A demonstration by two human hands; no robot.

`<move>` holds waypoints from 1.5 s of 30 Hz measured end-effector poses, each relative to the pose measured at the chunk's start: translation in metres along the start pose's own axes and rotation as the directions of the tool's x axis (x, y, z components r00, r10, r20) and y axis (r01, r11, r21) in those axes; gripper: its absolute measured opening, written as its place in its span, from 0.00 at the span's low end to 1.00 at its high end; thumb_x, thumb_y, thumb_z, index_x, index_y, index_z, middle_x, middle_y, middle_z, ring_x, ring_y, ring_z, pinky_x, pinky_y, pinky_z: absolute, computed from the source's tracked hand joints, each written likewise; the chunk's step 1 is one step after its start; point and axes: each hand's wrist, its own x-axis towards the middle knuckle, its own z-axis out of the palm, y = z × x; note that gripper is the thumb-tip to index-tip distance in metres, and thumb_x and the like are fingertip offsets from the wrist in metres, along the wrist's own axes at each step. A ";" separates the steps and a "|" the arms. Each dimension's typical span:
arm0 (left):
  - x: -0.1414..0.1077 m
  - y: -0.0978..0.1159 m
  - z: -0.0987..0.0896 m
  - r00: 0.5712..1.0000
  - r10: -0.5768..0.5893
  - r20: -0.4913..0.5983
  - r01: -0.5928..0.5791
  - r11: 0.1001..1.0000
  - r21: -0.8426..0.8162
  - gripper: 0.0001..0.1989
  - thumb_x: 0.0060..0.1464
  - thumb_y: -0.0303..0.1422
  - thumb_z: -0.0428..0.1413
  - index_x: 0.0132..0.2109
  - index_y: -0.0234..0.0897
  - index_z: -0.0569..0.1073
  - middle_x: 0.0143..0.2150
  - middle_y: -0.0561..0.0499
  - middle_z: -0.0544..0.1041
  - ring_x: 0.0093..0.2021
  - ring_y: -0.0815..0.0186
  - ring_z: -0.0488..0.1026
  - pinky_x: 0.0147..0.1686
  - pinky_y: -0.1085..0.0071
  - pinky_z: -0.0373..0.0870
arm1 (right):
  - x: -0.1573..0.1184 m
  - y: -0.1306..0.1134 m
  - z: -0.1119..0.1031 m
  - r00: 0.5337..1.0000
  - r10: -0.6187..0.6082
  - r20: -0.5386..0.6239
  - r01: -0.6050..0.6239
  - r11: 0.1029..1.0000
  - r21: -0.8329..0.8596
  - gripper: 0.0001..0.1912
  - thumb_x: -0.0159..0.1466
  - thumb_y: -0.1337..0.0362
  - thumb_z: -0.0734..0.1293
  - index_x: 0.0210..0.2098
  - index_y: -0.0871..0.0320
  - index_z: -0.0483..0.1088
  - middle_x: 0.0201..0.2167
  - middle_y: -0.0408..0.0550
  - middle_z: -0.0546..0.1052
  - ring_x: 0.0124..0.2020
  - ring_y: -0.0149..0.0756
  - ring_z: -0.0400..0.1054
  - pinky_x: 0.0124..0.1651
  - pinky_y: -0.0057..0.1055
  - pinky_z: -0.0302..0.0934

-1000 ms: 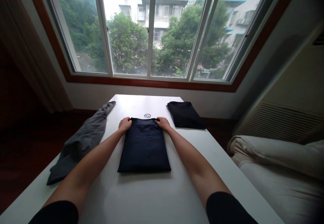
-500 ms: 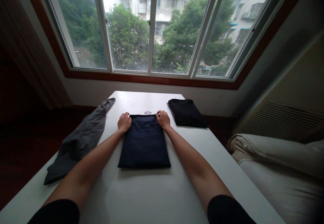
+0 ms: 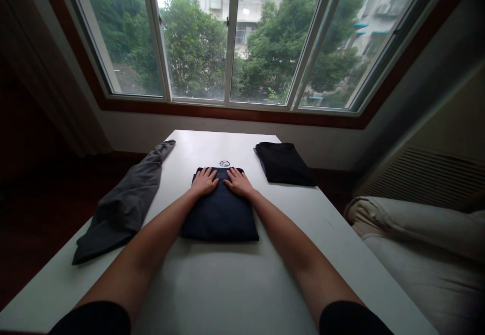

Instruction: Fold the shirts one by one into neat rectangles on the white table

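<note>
A navy cloth [image 3: 222, 216], folded into a flat rectangle, lies in the middle of the white table [image 3: 223, 279]. My left hand [image 3: 205, 181] rests flat on its far left part with the fingers spread. On the far right part lies my right hand [image 3: 238, 181], palm down, its fingers also apart. Neither hand grips anything. Just beyond the cloth's far edge is a small round dark mark or item [image 3: 225, 163], too small to make out.
A grey garment [image 3: 127, 201] lies loosely along the table's left edge. Near the right edge is a folded black cloth [image 3: 286, 164]. Right of the table stands a pale padded seat [image 3: 417, 254]. Beyond the far end is a window [image 3: 227, 42].
Both hands have moved inward from the cloth's far corners and now lie flat on top with fingers spread. The view has shifted slightly.
</note>
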 end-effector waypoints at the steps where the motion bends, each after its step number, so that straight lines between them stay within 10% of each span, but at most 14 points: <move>1: 0.002 -0.002 0.000 1.000 -0.027 -0.007 0.027 1.000 -0.004 0.34 0.71 0.51 0.42 0.76 0.40 0.58 0.79 0.41 0.49 0.78 0.47 0.45 0.74 0.47 0.41 | 0.000 0.004 -0.001 1.000 0.028 -0.010 -0.028 1.000 0.002 0.40 0.76 0.41 0.52 0.78 0.57 0.46 0.79 0.54 0.43 0.79 0.46 0.34 0.77 0.48 0.31; 8: 0.006 -0.009 0.006 0.988 -0.138 -0.073 0.133 0.989 -0.068 0.38 0.70 0.53 0.40 0.77 0.34 0.54 0.78 0.36 0.52 0.77 0.48 0.48 0.74 0.50 0.42 | -0.016 0.016 -0.016 0.986 0.124 -0.113 -0.126 0.992 -0.008 0.35 0.77 0.47 0.53 0.76 0.61 0.54 0.77 0.59 0.52 0.78 0.49 0.40 0.75 0.51 0.38; 16: 0.012 -0.023 0.001 0.996 -0.084 -0.006 0.084 0.996 -0.025 0.32 0.73 0.45 0.40 0.76 0.35 0.55 0.78 0.36 0.52 0.77 0.48 0.50 0.72 0.48 0.45 | -0.022 -0.031 -0.003 0.990 -0.136 -0.023 0.137 0.990 0.029 0.32 0.77 0.50 0.53 0.76 0.54 0.53 0.78 0.52 0.50 0.78 0.46 0.39 0.76 0.51 0.38; 29: -0.001 -0.031 -0.015 0.995 -0.030 -0.092 0.025 0.998 -0.062 0.27 0.71 0.43 0.47 0.71 0.39 0.66 0.77 0.39 0.57 0.76 0.49 0.52 0.72 0.49 0.49 | 0.011 -0.011 0.006 0.998 0.062 -0.029 -0.062 0.998 -0.012 0.41 0.74 0.38 0.49 0.78 0.53 0.46 0.79 0.52 0.43 0.79 0.47 0.32 0.76 0.48 0.27; 37: -0.056 -0.038 -0.038 0.977 -0.193 -0.095 0.142 0.909 -0.391 0.23 0.66 0.39 0.52 0.64 0.38 0.74 0.54 0.44 0.81 0.52 0.58 0.78 0.53 0.66 0.70 | 0.032 0.030 -0.007 0.974 0.204 -0.099 -0.201 0.979 0.038 0.40 0.75 0.39 0.50 0.77 0.55 0.51 0.78 0.56 0.46 0.79 0.48 0.34 0.76 0.49 0.29; 45: -0.079 -0.043 -0.046 0.990 -0.138 -0.029 0.101 0.838 -0.536 0.22 0.61 0.42 0.54 0.58 0.40 0.79 0.38 0.50 0.80 0.37 0.62 0.76 0.36 0.70 0.67 | 0.013 0.016 -0.014 0.991 0.069 -0.114 -0.065 0.997 0.041 0.31 0.75 0.48 0.59 0.72 0.53 0.61 0.76 0.54 0.55 0.77 0.47 0.45 0.75 0.47 0.41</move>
